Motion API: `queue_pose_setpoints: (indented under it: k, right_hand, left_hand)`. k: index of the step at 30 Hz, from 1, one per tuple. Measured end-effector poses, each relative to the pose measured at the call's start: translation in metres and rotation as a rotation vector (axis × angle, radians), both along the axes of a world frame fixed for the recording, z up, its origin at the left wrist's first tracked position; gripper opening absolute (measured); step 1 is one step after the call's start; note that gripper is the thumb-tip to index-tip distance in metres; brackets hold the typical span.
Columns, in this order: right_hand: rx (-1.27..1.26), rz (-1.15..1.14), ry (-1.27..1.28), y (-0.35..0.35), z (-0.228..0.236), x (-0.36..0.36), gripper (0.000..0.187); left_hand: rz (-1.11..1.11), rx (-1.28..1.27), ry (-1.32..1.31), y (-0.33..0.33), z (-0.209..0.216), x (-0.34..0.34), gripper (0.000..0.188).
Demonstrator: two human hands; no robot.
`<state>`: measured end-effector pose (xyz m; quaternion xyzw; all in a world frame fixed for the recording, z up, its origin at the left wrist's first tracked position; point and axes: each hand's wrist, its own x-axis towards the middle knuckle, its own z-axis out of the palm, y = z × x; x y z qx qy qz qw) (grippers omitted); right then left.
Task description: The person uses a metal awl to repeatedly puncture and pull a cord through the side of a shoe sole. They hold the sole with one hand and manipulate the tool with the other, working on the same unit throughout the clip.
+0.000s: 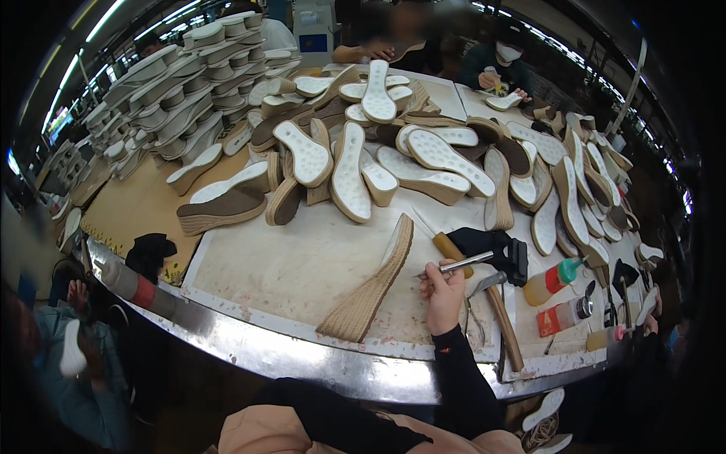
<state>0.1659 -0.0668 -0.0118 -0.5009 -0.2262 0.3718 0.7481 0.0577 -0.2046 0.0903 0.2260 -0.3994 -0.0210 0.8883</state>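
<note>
My right hand is closed round a slim silver pen-like tool, its thin tip pointing left. Just left of it a wedge shoe sole with a woven rope-like side rests on the table, apart from the hand. Behind my fingers lies an awl with a wooden handle. A hammer with a wooden handle lies to the right of my wrist. A dark sleeve shows at the bottom, but my left hand is not visible.
Many white-topped wedge soles are heaped across the table's back and right. Grey soles stand stacked at back left. Bottles with a green cap and pink cap, plus a red-labelled jar, stand right. Co-workers sit around.
</note>
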Motion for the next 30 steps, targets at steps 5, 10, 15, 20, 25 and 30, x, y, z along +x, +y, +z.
queue_pose_setpoints:
  k: [5,10,15,20,25,30]
  right_hand:
    - [0.011,0.002,0.031,0.0,0.0,0.0,0.024]
    - [0.008,0.004,0.017,0.0,0.001,-0.001,0.025]
    - [0.026,0.003,0.033,0.0,0.001,-0.001,0.024]
    - [0.017,0.002,0.038,0.001,0.003,-0.001,0.024]
    - [0.02,0.008,0.034,0.001,0.002,-0.001,0.024]
    - [0.033,0.002,0.038,0.001,-0.001,-0.001,0.024]
  left_hand:
    - [0.004,0.006,0.01,0.003,-0.001,-0.001,0.028]
    - [-0.013,0.009,0.024,0.004,0.0,-0.004,0.028]
    - [-0.008,0.012,0.039,0.005,-0.001,-0.006,0.028]
    - [-0.028,0.016,0.055,0.006,0.0,-0.008,0.029]
    - [-0.035,0.019,0.066,0.006,0.0,-0.01,0.029]
    - [-0.05,0.016,0.072,0.006,-0.001,-0.011,0.029]
